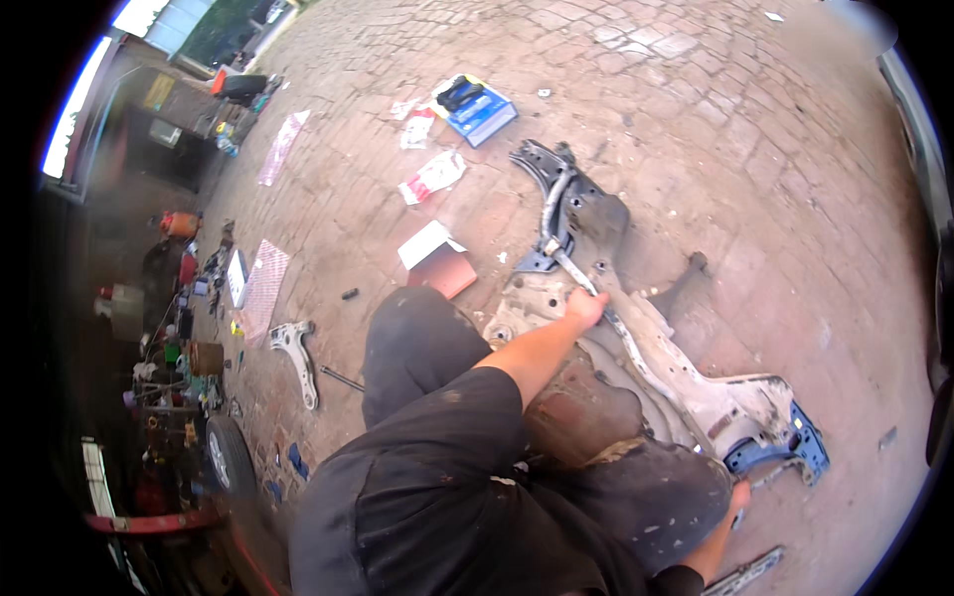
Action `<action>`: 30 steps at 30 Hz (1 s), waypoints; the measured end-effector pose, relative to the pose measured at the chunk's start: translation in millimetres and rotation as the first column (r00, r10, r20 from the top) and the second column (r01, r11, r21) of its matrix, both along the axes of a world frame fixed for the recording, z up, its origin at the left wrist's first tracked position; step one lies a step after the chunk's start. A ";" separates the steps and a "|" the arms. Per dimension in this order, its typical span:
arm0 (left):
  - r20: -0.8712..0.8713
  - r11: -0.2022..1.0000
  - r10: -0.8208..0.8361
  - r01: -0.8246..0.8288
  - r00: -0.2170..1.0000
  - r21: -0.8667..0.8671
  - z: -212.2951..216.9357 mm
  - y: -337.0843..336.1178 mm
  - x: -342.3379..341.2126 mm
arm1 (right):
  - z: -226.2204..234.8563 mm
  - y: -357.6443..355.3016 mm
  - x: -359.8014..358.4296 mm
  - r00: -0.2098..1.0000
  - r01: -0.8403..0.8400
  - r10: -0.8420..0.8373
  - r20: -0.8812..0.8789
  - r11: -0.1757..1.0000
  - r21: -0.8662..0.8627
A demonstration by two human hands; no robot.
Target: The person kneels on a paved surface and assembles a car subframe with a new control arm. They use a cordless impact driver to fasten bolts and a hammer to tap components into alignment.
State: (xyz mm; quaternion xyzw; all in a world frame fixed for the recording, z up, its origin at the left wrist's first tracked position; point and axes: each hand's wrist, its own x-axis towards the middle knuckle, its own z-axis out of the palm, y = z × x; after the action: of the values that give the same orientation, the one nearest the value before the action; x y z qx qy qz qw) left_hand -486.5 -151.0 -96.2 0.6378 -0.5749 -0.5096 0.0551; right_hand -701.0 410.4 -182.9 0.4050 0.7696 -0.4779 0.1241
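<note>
A large car subframe (686,363) lies across the brick paving in front of me, pale and dirty, with a long grey anti-roll bar (628,343) along it. My left hand (588,307) is closed around this bar near its middle. A blue control arm (810,442) sits at the subframe's near right end, and a dark one (596,214) is at the far end. Just below the blue arm, my right hand (738,497) shows beside my knee, fingers curled. A small greyish piece shows at it, too small to name; the knee hides part of the hand.
Left of my knee lie a loose silver control arm (294,360) and a dark rod (342,378). Farther off are an opened box (437,258), a blue box (477,114) and plastic wrappers. A wheel (231,455) and cluttered tools line the left. Another metal part (747,574) lies at lower right.
</note>
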 end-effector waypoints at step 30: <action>0.034 0.982 0.068 -0.061 0.997 -0.178 -42.4 -9.5 3.9 | 32.3 -22.7 18.0 0.987 0.134 -0.116 -0.108 0.974 0.183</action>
State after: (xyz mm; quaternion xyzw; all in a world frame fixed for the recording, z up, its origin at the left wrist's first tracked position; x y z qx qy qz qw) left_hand -482.6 -160.5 -138.6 0.6588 -0.5978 -0.4416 0.1164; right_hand -683.0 387.8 -150.6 0.4392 0.7896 -0.4282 0.0173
